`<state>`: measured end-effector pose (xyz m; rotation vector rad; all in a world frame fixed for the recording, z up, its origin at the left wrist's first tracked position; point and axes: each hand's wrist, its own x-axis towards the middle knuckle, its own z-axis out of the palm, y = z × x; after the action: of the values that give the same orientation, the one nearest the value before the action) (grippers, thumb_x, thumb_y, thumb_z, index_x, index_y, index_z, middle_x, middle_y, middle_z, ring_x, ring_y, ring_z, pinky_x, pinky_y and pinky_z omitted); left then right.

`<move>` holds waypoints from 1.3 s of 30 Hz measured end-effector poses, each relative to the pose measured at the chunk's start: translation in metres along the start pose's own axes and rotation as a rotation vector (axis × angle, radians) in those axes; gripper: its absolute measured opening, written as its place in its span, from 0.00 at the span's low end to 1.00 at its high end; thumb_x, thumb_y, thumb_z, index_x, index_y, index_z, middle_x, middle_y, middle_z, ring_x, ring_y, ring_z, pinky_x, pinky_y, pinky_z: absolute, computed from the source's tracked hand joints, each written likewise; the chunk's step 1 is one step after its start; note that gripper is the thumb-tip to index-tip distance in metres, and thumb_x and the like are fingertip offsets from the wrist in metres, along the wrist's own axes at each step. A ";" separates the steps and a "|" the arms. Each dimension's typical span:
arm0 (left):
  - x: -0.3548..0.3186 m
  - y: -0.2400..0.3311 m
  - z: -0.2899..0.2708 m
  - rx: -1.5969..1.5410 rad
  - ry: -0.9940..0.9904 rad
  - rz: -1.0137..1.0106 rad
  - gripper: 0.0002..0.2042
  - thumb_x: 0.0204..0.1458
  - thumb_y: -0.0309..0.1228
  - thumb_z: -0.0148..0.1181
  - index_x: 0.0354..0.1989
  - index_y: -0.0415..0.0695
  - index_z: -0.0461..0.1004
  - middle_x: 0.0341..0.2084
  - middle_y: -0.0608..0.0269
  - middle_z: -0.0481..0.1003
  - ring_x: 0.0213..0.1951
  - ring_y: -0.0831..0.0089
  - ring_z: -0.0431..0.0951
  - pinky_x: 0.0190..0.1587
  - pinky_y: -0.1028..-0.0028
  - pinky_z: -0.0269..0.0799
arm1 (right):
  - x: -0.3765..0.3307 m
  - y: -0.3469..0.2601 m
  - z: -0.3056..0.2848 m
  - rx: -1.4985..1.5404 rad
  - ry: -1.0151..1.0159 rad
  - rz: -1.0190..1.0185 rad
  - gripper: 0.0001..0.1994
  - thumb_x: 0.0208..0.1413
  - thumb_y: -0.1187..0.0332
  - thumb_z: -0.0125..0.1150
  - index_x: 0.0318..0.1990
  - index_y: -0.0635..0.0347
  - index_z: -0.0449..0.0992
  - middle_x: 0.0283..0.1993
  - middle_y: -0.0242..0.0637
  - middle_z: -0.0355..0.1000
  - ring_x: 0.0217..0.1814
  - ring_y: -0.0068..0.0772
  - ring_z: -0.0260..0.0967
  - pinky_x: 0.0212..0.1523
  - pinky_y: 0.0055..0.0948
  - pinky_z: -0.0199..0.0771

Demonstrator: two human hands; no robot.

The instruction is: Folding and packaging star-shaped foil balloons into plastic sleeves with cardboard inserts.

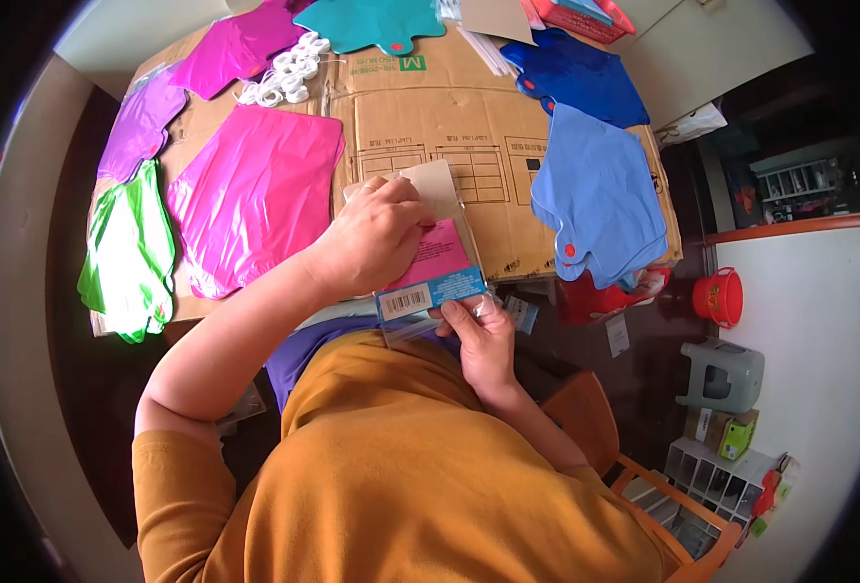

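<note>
A flat, rectangular packet of clear, glossy plastic film (pixel 447 255) is held between both hands, above the near edge of a brown corrugated cardboard sheet (pixel 391 112) and just in front of the wearer's body. It lies slightly tilted, its far end leaning to the left. At that far end a plain beige card (pixel 434 185) shows; below it is a bright pink panel with small dark lettering, too fine to read. A blue band (pixel 457 288) with white print crosses the near end, bearing a white barcode label (pixel 407 302) at its left. Film extends past the blue band at the near edge, where it appears loose and creased. Whether the beige and pink portions are one piece cannot be determined. The left hand (pixel 379 231) is placed over the packet's upper left part, fingers curled; its fingertips are largely hidden, so its grip cannot be confirmed. The right hand (pixel 482 342) pinches the near right corner, thumb on top. A shiny, hot-pink foil sheet (pixel 260 189) lies to the left, apart from the packet.
</note>
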<state>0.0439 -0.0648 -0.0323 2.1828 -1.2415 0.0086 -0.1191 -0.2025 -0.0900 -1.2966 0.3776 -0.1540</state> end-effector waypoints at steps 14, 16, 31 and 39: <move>-0.016 0.010 0.011 -0.058 0.160 0.076 0.17 0.44 0.21 0.59 0.46 0.39 0.75 0.44 0.52 0.70 0.50 0.52 0.69 0.55 0.58 0.65 | 0.002 -0.004 0.004 0.039 0.112 0.086 0.08 0.57 0.68 0.64 0.32 0.63 0.75 0.25 0.32 0.72 0.26 0.20 0.66 0.31 0.21 0.68; -0.028 0.018 0.012 0.053 0.136 0.118 0.24 0.47 0.29 0.62 0.54 0.37 0.69 0.51 0.48 0.67 0.57 0.49 0.65 0.60 0.53 0.61 | 0.003 -0.004 0.007 0.070 0.135 0.116 0.08 0.56 0.67 0.64 0.31 0.62 0.74 0.24 0.32 0.71 0.24 0.20 0.66 0.30 0.21 0.68; -0.011 0.009 0.009 0.371 -0.043 0.399 0.30 0.46 0.39 0.60 0.60 0.43 0.65 0.64 0.46 0.56 0.63 0.49 0.61 0.61 0.53 0.59 | 0.015 -0.023 0.011 -0.126 0.131 0.181 0.14 0.59 0.63 0.62 0.29 0.67 0.77 0.23 0.36 0.75 0.23 0.22 0.72 0.26 0.20 0.73; -0.014 0.001 0.001 0.153 0.039 0.225 0.34 0.37 0.35 0.69 0.57 0.41 0.66 0.47 0.52 0.64 0.55 0.52 0.64 0.59 0.53 0.62 | 0.085 -0.125 -0.051 -0.630 -0.388 -0.006 0.05 0.59 0.73 0.55 0.32 0.62 0.76 0.28 0.33 0.75 0.29 0.20 0.72 0.30 0.22 0.73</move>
<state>0.0353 -0.0550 -0.0369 2.1464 -1.5010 0.2453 -0.0464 -0.3104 0.0028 -1.9045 0.0831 0.2320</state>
